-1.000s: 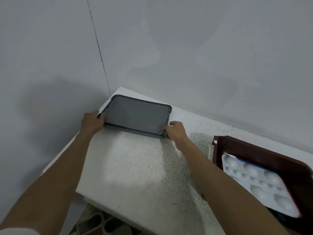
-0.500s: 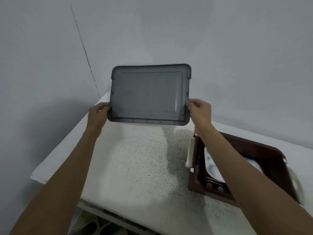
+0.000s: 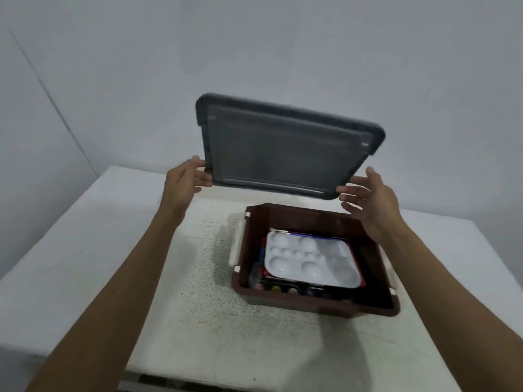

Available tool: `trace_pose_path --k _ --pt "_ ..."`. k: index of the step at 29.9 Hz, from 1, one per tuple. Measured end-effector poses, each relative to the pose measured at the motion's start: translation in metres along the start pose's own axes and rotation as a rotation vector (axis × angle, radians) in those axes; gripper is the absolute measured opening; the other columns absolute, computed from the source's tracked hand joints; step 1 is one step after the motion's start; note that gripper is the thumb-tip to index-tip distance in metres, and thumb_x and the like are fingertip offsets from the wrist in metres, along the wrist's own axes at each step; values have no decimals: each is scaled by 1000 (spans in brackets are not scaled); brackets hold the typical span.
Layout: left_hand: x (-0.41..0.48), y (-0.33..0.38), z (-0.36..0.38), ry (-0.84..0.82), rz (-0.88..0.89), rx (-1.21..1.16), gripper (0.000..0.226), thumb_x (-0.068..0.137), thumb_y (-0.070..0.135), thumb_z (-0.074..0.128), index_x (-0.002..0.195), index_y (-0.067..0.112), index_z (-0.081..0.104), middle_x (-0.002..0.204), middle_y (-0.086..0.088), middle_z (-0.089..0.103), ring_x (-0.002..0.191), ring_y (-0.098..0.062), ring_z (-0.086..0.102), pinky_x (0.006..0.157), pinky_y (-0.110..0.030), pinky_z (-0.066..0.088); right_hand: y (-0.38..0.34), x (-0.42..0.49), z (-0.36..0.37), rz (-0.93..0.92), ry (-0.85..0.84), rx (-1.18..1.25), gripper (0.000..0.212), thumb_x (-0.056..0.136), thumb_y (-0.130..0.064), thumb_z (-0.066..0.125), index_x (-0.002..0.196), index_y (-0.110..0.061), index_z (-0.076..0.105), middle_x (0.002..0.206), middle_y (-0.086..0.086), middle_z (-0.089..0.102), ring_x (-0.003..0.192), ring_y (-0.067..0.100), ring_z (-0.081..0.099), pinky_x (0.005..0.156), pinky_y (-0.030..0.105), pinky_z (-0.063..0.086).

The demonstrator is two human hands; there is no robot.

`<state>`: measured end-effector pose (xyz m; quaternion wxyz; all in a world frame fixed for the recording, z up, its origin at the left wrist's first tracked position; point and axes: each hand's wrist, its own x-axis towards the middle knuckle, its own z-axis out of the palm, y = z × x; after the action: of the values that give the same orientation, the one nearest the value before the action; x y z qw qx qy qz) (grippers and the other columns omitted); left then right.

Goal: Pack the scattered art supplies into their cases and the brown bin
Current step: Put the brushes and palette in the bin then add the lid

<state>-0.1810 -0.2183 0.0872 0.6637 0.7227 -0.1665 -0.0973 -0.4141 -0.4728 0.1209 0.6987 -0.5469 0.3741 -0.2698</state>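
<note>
One speckled white table point(image 3: 113, 264) carries the open-topped brown bin point(image 3: 311, 305), set right of centre. The grey lid point(image 3: 283, 148) is in the air above the bin's far rim, tilted, broad face toward the camera, blurred. Inside the bin a white palette point(image 3: 308, 258) lies on darker supplies too dim to identify. Left hand point(image 3: 184, 181) pinches the lid's lower left corner between thumb and fingers. Right hand point(image 3: 373, 199) is spread, fingers straight, tips at the lower right corner; contact cannot be confirmed. A white latch point(image 3: 236, 247) sits on the bin's left wall.

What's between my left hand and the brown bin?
Only bare tabletop, in the head view, between the left hand gripping the grey lid and the brown bin.
</note>
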Motion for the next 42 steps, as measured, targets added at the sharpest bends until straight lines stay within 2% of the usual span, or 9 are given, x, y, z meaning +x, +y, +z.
trace_pose_path --k 3,5,7,12,16,21,29,35,42 --pt "-7 10 30 -93 -115 -155 38 101 39 43 106 12 69 97 -7 73 83 -16 68 80 -32 53 -8 -3 -37 0 -8 49 33 97 -37 53 91 -8 69 89 11 72 69 21 59 62 30 46" --pt "-13 13 48 -152 -143 -199 25 97 30 55 100 12 72 96 -5 70 76 -14 65 70 -27 51 -10 -6 -55 -43 31 -59 19 92 -26 63 90 -9 72 86 5 69 65 17 57 56 26 46" --pt "-20 15 63 -191 -139 -153 16 93 22 63 100 10 71 94 -6 66 73 -14 61 63 -23 52 -8 -6 -70 -103 60 -196 11 89 -15 66 95 -10 73 90 4 68 65 15 54 56 23 47" --pt "-31 7 82 -205 -117 7 31 88 15 68 119 15 61 98 -9 69 76 -15 63 53 -24 51 8 -10 -94 -197 85 -460 22 89 -16 66 111 -19 66 95 2 69 79 14 64 55 20 47" --pt "-35 -6 86 -172 6 327 42 85 27 72 124 23 58 97 -2 69 92 -17 64 72 -33 52 23 -14 -99 -289 135 -748 29 89 -23 64 118 -19 63 98 -5 66 90 16 64 75 32 51" --pt "-46 -15 87 -110 168 664 37 90 32 61 126 21 58 88 10 64 88 -19 63 77 -34 48 45 -18 -95 -388 137 -960 33 93 -20 59 124 -12 61 104 3 65 88 18 59 77 25 39" --pt "-57 -27 87 -102 331 773 38 93 18 56 129 6 58 96 -9 67 90 -26 60 75 -31 39 66 -31 -90 -466 190 -1152 32 95 -16 53 126 -7 59 107 11 62 87 24 58 73 33 44" --pt "-65 -37 84 -118 306 823 36 94 16 55 128 4 56 109 -19 55 88 -30 58 73 -32 39 80 -37 -87 -511 187 -1339 19 96 -12 48 106 -2 61 90 14 56 72 23 45 62 32 34" --pt "-81 -46 83 -79 413 935 36 93 12 55 125 -4 56 105 -20 53 84 -31 56 67 -42 51 82 -40 -92 -561 239 -1442 20 96 -13 51 103 -2 66 83 15 62 76 34 52 60 34 34"
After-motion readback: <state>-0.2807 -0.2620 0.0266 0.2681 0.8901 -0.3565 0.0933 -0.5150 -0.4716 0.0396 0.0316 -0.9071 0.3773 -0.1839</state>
